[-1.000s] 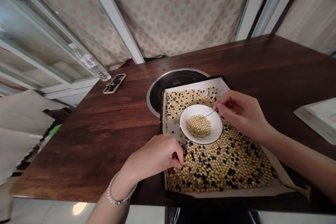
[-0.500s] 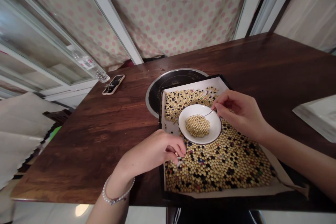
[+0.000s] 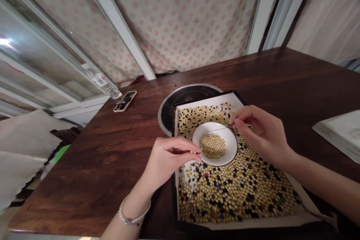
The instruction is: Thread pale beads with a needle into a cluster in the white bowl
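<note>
Toward the upper left of the frame, a clear plastic water bottle (image 3: 102, 83) sits near the far corner of the dark wooden surface (image 3: 84, 165), with a phone (image 3: 125, 101) just beside its neck. At lower left, your left hand (image 3: 171, 157), wearing a pearl bracelet (image 3: 132, 217), reaches the bowl's left rim; your thumb and forefinger are pinched shut on a single pale soybean (image 3: 192, 152), and your other fingers curl loosely. At centre, a round inset burner (image 3: 180, 105) lies partly under a paper-lined black tray (image 3: 239, 93) spread with mixed beans (image 3: 236, 191), pale ones among dark and coloured ones. A white bowl (image 3: 232, 146) rests on that spread, holding a small heap of pale beans (image 3: 212, 145). Your right hand (image 3: 263, 135) sits at the bowl's right rim, its fingers nearly closed on a thin dark wire (image 3: 219, 128) that reaches over the bowl. At far right lies a white square dish (image 3: 337, 135). You appear to be sorting pale beans into the bowl, so the pinched bean calls for release over it.
</note>
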{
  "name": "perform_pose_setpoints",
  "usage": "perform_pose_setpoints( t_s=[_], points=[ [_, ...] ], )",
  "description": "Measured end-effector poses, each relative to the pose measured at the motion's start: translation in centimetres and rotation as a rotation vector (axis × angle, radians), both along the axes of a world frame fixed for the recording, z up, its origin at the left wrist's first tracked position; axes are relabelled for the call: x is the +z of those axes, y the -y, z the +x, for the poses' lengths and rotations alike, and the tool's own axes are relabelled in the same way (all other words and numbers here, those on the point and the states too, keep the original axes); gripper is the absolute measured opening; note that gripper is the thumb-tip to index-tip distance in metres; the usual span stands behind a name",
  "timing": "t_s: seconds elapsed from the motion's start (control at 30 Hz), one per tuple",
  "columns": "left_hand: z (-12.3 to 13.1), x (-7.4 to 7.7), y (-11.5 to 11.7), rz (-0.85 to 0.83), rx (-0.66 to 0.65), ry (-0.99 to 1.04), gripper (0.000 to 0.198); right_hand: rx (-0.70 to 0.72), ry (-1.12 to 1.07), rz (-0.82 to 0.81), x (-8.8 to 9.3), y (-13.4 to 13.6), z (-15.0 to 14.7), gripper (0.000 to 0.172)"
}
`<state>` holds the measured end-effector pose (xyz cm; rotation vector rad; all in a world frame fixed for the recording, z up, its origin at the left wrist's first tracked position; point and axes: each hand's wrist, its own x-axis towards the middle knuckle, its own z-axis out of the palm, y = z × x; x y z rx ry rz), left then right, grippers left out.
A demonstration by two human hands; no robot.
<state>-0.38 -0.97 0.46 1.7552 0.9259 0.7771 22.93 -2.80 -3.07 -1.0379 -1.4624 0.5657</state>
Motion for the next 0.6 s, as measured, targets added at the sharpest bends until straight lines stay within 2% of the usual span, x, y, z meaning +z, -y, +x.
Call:
perform_pose_setpoints(
  t_s=[0.13,0.27,0.4,0.6],
  points=[
    [0.7,-0.8,-0.2,0.139,0.151,0.062,0.018,0.043,0.001,0.243,0.2,1.0,-0.1,0.015],
    [1.4,-1.6,-0.2,0.113,0.185,0.080,0.025,0.162,0.102,0.398,0.6,1.9,-0.3,0.027],
    [1.6,-2.4,-0.2,0.071,0.192,0.083,0.034,0.269,0.214,0.402,0.7,1.9,-0.6,0.029],
    [1.7,-2.4,0.1,0.275,0.203,-0.001,0.034,0.289,0.229,0.341,0.5,1.7,-0.6,0.024]
  ],
)
